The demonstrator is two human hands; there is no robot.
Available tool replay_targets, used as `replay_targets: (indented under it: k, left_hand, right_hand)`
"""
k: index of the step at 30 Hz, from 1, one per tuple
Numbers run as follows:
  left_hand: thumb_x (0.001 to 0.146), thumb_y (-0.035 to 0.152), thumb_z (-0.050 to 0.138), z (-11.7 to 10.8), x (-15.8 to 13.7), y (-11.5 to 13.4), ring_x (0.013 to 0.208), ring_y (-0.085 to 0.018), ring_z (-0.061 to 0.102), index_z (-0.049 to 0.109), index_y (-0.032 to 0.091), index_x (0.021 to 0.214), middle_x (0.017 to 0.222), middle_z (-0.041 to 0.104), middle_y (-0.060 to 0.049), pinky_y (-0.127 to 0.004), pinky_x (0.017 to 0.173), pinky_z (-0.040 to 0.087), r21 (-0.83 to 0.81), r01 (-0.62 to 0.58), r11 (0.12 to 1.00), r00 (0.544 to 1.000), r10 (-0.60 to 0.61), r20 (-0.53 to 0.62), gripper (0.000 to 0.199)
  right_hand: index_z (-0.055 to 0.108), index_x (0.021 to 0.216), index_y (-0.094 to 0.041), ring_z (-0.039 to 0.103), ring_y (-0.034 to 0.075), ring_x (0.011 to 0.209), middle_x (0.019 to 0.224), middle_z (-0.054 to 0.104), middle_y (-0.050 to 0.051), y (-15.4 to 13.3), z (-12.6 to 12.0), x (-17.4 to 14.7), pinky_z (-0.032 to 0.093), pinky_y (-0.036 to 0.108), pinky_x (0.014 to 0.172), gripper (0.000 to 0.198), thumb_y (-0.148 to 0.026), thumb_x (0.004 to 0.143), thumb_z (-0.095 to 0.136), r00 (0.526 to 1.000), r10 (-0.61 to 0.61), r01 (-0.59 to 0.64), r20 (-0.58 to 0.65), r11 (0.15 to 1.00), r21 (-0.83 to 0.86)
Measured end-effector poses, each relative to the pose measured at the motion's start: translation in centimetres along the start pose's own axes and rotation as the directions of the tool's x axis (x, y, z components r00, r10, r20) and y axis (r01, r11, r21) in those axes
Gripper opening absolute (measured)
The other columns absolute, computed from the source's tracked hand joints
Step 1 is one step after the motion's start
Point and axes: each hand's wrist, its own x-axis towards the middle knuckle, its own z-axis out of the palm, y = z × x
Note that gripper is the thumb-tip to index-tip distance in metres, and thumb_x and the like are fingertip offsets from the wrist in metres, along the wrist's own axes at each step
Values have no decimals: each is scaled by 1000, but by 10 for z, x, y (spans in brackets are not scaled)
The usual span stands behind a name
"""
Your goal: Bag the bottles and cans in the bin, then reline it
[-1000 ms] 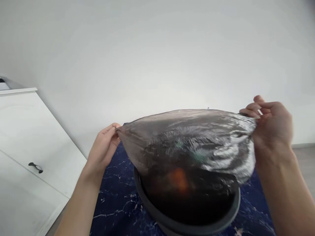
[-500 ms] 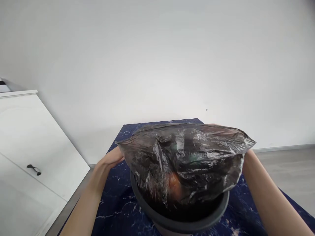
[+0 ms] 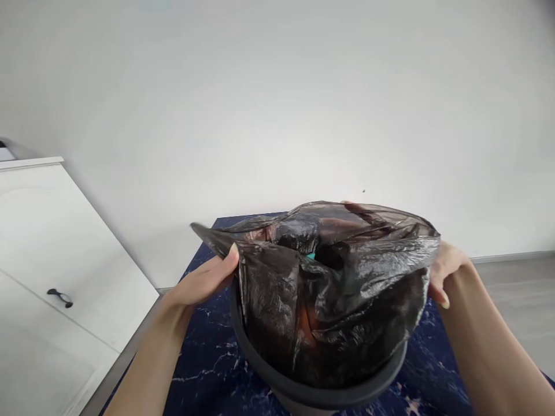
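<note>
A thin, dark, see-through garbage bag stands up out of a dark grey bin, its lower part down inside the rim. Something orange and a bit of green show through the film; I cannot make out what they are. At the bag's left edge my left hand grips the plastic, thumb on the near side and fingers behind the film. On the right side my right hand holds the bag, with its fingers spread behind the far side and seen through the plastic. The bag's mouth gapes slightly between both hands.
The bin stands on a table with a dark blue marbled cover. A white cabinet with a black handle is at the left. Behind the table rises a plain white wall; grey floor shows at the right.
The bag's top edges have parted and its mouth has opened somewhat. My left thumb has come round to the near side, and my right hand shows more beside the bag.
</note>
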Motion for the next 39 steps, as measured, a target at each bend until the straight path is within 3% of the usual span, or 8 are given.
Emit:
replay_targets:
  k: [4, 7, 14, 22, 27, 30, 32, 39]
  left_hand:
    - [101, 69, 61, 19, -8, 20, 142, -35, 62, 79, 28, 126, 125, 81, -8, -45, 121, 50, 42, -30, 999, 991, 35, -127, 51]
    - [105, 61, 60, 33, -6, 31, 153, -34, 51, 77, 29, 133, 141, 74, -5, -43, 126, 45, 20, -118, 993, 977, 119, -178, 45]
    - [112, 47, 53, 44, 4, 33, 147, -32, 59, 80, 21, 121, 142, 75, -9, -45, 125, 49, -284, -444, 850, 853, 303, -426, 39]
    - [119, 28, 33, 56, 3, 50, 108, -18, 80, 66, 20, 86, 93, 79, -1, -36, 103, 66, -676, -523, 520, 827, 118, -549, 48]
    - [119, 22, 30, 56, -2, 56, 48, -5, 48, 55, 18, 77, 56, 39, 9, -26, 86, 67, -736, -502, 454, 859, 159, -487, 49]
    - [119, 28, 32, 60, -6, 54, 46, -7, 29, 55, 18, 77, 57, 25, 9, -19, 60, 57, -613, -524, 591, 845, 266, -465, 50]
    - [119, 32, 33, 66, -9, 51, 48, -8, 24, 56, 19, 78, 59, 25, 9, -21, 55, 50, -447, -561, 697, 817, 382, -431, 49]
    - [118, 33, 38, 73, -25, 42, 57, -12, 50, 59, 23, 95, 67, 56, 3, -28, 55, 41, 307, -561, 769, 762, 625, -173, 34]
  right_hand:
    - [53, 161, -37, 51, 32, 153, 163, 57, 8, -7, 14, 5, 39, 53, 127, 75, -44, 92, 79, 995, -82, 87, 47, 991, -100]
    - [70, 146, -38, 45, 30, 157, 162, 59, 2, -5, 21, 7, 33, 51, 132, 43, -43, 105, 58, 998, -48, 40, -52, 990, -132]
    - [77, 135, -35, 61, 30, 145, 155, 66, 3, -7, 29, 14, 55, 46, 118, 35, -46, 108, 56, 939, -20, 63, -343, 991, 116]
    - [70, 117, -42, 54, 28, 151, 139, 72, -4, -9, 44, 32, 47, 59, 123, 30, -51, 109, 43, 834, -118, 144, -538, 990, 7]
    - [62, 95, -37, 67, 21, 73, 63, 46, -3, -23, 61, 36, 61, 49, 97, 14, -48, 103, 58, 804, -152, 224, -574, 973, 56]
    - [61, 92, -35, 19, 13, 42, 55, 15, -10, -34, 75, 37, 50, 31, 55, 11, -38, 102, 64, 837, -153, 261, -526, 956, 137]
    - [66, 92, -33, 8, 12, 44, 55, 13, -10, -38, 84, 35, 29, 27, 43, 19, -37, 108, 56, 855, -216, 299, -472, 948, 107]
    - [68, 122, -30, 56, 15, 59, 71, 61, -3, -57, 112, 16, 46, 31, 60, 20, -26, 106, 56, 966, -234, 155, -114, 870, -469]
